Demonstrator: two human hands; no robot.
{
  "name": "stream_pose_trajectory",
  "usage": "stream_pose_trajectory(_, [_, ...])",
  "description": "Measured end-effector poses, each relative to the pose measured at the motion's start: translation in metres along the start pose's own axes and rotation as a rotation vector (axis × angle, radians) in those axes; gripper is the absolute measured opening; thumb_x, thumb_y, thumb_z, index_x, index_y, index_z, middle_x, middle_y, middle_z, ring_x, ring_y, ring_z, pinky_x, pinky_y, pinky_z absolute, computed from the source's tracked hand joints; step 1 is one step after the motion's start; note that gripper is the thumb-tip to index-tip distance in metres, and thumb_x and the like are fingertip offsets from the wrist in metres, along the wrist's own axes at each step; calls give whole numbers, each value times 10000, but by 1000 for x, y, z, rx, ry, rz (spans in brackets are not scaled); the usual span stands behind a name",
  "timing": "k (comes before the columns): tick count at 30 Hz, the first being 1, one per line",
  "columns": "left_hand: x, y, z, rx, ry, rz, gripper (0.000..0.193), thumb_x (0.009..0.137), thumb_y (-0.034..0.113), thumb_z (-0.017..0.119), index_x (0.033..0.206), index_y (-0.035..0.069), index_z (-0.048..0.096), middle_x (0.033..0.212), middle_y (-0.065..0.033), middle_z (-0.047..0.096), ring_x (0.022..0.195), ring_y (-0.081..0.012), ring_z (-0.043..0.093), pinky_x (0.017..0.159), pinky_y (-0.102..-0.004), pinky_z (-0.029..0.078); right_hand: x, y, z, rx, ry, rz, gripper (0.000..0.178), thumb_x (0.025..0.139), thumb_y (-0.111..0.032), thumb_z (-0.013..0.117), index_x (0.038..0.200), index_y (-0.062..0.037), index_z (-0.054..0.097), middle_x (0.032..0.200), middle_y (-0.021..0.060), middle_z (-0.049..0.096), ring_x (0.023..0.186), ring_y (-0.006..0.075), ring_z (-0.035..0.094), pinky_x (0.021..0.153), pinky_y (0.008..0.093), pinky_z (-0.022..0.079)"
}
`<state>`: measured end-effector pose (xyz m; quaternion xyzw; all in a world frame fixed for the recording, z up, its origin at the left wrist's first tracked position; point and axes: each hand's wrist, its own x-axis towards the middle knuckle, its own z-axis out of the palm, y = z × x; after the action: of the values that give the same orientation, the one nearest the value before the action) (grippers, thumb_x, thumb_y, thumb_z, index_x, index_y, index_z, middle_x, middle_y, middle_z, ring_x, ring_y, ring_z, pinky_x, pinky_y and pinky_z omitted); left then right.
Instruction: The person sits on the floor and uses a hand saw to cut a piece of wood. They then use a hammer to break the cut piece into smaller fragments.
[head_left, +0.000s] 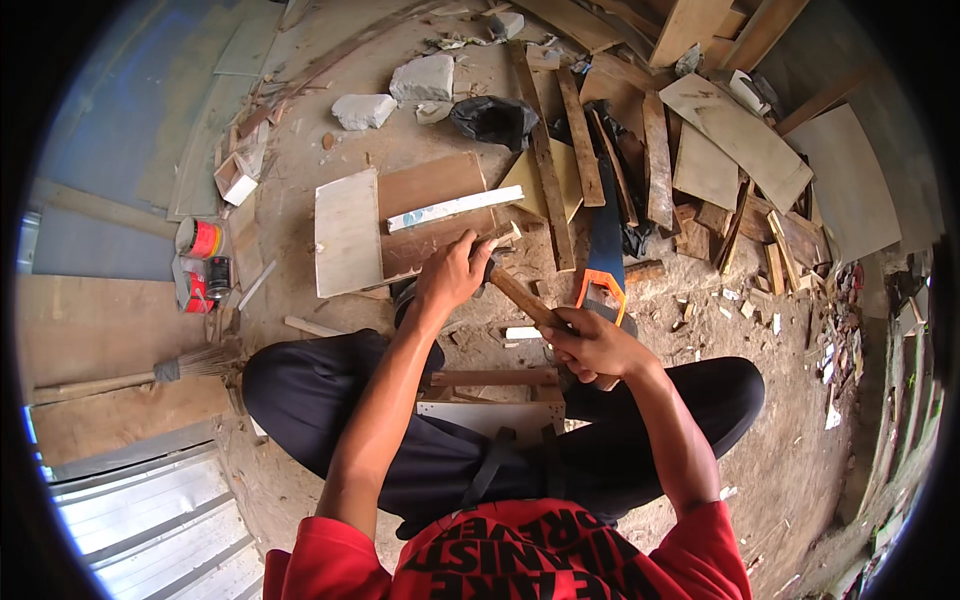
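My right hand (598, 345) is closed round the wooden handle of a hammer (520, 298), which slants up and left. The hammer's dark head is close to the fingers of my left hand (452, 275) and partly hidden by them. My left hand is closed on a small piece of wood (510, 235), whose pale end sticks out past the fingertips. Beyond it, a white-painted wood strip (455, 208) lies across a brown board (430, 180), beside a pale panel (348, 235). Right of the hammer, a handsaw (606, 240) with an orange and black handle lies on the ground.
Planks and board offcuts (740, 140) are heaped at the far right. Pale stone blocks (422, 78) and a black plastic bag (494, 122) lie at the back. Red cans (203, 240) and a stick broom (170, 370) are at left. A small wooden box (490, 415) stands between my legs.
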<state>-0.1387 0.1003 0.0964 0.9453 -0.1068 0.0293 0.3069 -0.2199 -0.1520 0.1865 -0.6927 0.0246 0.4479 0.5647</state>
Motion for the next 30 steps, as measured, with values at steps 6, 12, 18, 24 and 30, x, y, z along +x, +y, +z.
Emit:
stream_pose_trajectory(6, [10, -15, 14, -260, -164, -45, 633, 1019, 599, 424, 995, 0, 628, 848, -177, 702, 804, -314, 699, 689, -433, 518, -6, 5, -9, 337, -83, 35, 239, 1034, -282, 573, 1000, -54, 512, 702, -18, 434, 472, 57, 354, 397, 238, 291])
stream_pose_trajectory(12, [22, -12, 7, -661, -304, -213, 607, 998, 636, 464, 921, 58, 633, 775, 6, 538, 740, -129, 502, 675, -313, 416, -12, 3, -22, 452, -170, 6, 207, 1045, -277, 563, 1048, -77, 511, 708, -31, 416, 473, 30, 323, 380, 206, 244])
stream_pose_trajectory(18, [19, -13, 0, -811, -429, -427, 589, 981, 610, 529, 1077, 58, 709, 902, 0, 620, 843, -108, 513, 777, -268, 405, -12, -3, -16, 387, -121, 33, 208, 1039, -282, 569, 1040, -78, 523, 709, -30, 425, 494, 32, 339, 396, 214, 261])
stream_pose_trajectory(24, [36, -26, 18, -400, -452, -303, 685, 941, 684, 525, 1024, 24, 687, 803, -37, 632, 774, -170, 597, 695, -346, 474, -4, 9, -24, -90, -6, 53, 269, 1006, -319, 589, 1071, -59, 564, 670, 2, 500, 487, 96, 487, 390, 284, 364])
stream_pose_trajectory(30, [9, -21, 41, -399, -204, -39, 683, 977, 654, 461, 1054, -14, 584, 920, -185, 645, 869, -340, 636, 772, -483, 487, -8, 10, -15, -476, 174, 145, 353, 994, -340, 562, 1057, 7, 565, 677, 123, 605, 485, 187, 586, 394, 368, 433])
